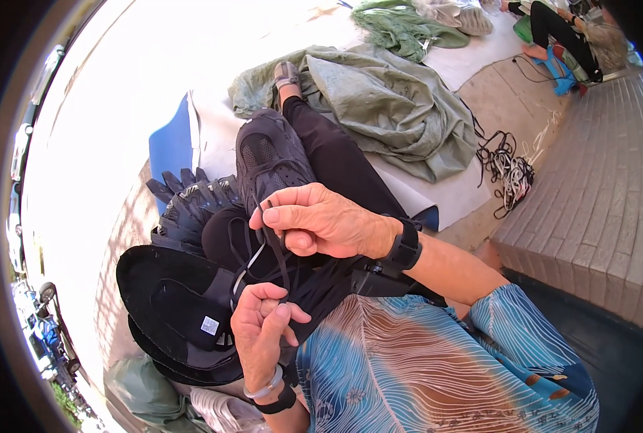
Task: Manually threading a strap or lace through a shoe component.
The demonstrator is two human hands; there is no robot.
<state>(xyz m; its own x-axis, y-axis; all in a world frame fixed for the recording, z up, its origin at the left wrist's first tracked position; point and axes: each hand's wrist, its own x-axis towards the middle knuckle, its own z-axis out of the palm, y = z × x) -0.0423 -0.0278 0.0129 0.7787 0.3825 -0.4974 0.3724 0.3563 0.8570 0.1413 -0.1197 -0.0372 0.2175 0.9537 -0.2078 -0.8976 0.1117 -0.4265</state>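
Hands working black cord over lap.
Right hand (321, 220) pinches cord (263, 245) from above, left hand (263, 325) pinches lower end w/ thumb, keeping it taut; black cap (170, 303) rests on lap beneath, near dark shoe (267, 159).

Two hands work at the middle: the left hand (263, 333) at about six o'clock, the right hand (318, 220) just above it. Each wrist bears one dark band; the left wrist adds one pale bangle (265, 390), so three wristbands. Two shoes show, one on the near foot (267, 155) at centre and one on the far foot (287, 73) at twelve o'clock. Two green cloth heaps lie at twelve to one o'clock (379, 101) (401, 25). One cord tangle (509, 173) sits at three o'clock. One other person (570, 36) sits at one o'clock.
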